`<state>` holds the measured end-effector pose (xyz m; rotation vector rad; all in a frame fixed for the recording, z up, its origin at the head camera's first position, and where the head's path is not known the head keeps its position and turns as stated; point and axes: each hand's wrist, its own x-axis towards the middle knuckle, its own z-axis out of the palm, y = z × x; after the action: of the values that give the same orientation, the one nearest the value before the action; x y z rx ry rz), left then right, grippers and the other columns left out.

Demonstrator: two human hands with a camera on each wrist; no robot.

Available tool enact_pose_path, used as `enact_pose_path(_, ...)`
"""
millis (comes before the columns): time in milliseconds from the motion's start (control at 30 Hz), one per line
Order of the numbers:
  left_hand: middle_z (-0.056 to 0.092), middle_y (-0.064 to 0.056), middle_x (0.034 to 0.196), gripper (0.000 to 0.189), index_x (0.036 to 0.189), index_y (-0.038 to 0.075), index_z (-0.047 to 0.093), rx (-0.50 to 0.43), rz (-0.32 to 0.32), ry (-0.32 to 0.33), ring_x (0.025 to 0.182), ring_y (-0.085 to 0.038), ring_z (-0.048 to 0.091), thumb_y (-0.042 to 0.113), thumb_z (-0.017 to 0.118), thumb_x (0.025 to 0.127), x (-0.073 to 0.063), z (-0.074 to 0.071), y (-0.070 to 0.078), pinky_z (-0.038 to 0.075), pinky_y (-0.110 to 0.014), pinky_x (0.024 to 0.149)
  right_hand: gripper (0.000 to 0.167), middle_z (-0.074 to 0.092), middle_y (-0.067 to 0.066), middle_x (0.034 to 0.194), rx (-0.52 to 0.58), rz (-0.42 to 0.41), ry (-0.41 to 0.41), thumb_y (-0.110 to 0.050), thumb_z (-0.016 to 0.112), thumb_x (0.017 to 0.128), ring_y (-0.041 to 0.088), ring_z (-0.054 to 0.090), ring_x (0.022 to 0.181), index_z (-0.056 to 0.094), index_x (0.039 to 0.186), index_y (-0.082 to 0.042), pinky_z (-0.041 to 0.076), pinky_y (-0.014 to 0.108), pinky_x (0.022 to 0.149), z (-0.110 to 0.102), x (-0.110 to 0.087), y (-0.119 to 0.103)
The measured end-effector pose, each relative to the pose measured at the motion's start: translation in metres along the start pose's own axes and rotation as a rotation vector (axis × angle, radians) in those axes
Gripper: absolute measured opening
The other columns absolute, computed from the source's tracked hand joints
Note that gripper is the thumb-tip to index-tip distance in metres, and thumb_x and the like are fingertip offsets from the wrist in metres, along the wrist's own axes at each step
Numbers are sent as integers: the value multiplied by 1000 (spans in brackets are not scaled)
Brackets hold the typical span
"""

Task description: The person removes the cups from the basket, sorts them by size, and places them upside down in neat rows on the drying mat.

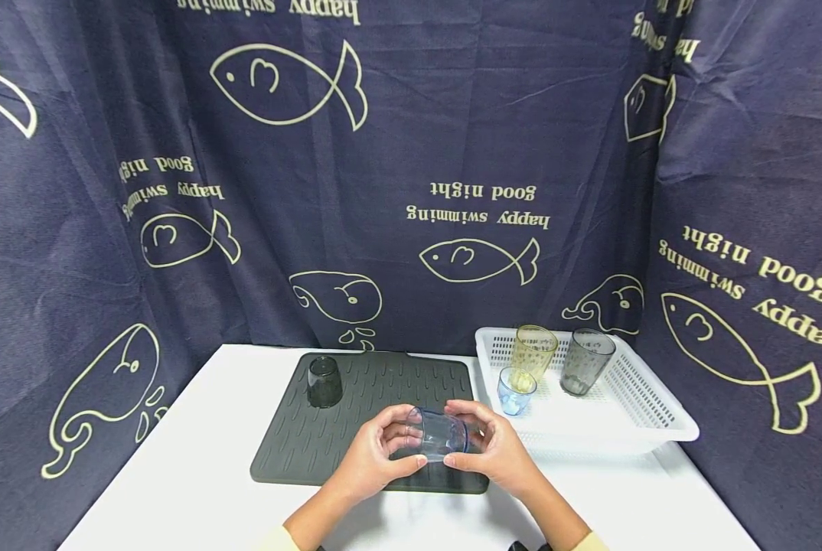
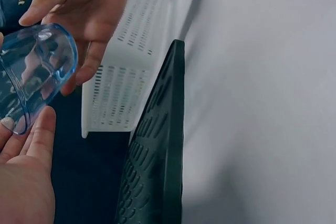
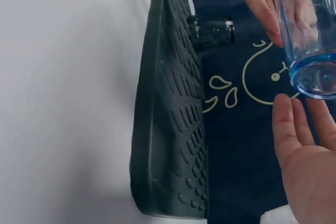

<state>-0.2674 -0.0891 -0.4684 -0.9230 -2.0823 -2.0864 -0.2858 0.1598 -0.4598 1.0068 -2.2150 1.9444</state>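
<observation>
A clear blue-tinted glass (image 1: 438, 435) lies sideways in the air over the near part of the black drying mat (image 1: 376, 383), between both hands. My left hand (image 1: 380, 451) holds its left end, thumb on the near side and fingers behind. Around the right end are the thumb and fingers of my right hand (image 1: 490, 448). The left wrist view has the glass's blue edge (image 2: 73, 59) beside the right hand's spread fingers. In the right wrist view, the right hand's fingertips (image 3: 283, 100) lie right at the blue-ringed end of the glass.
A dark glass (image 1: 324, 383) stands on the mat's far left. The white perforated basket (image 1: 666, 432) at the right holds a tall yellow glass (image 1: 535, 348), a tall grey glass (image 1: 585, 363) and a small blue glass (image 1: 517, 394). A dark curtain (image 1: 383, 191) hangs behind the white table (image 1: 197, 451).
</observation>
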Motion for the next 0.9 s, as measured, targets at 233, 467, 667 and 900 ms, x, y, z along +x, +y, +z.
enact_pose_path(233,48,-36,137,69,140,-12,43,-89,-17,-28,113,-7,66,-4,78,82,-6,-6,-2,56,-25,101,70,57,25,138,146,-30,-29,5,83,80,9,64,118,50,141,9,57,24,98,2,-2,7)
enact_pose_path(467,47,-35,139,73,143,-14,38,-134,-56,-19,114,-5,65,-5,77,82,-8,-8,-3,56,-21,100,74,63,12,132,237,-6,-51,7,82,79,10,66,113,43,141,18,60,29,95,8,-4,9)
enact_pose_path(667,48,-35,136,72,142,-15,38,-158,-36,-32,113,-5,65,-5,75,81,-8,-8,-3,57,-21,98,76,65,3,132,294,1,-71,11,79,79,11,66,117,36,141,23,59,30,97,11,-3,8)
enact_pose_path(900,52,-17,138,73,144,-16,36,-182,-38,-27,115,-6,65,-5,75,83,-10,-10,-3,56,-21,99,76,66,0,132,313,-7,-57,9,80,80,11,66,116,36,140,24,60,30,96,15,-3,9)
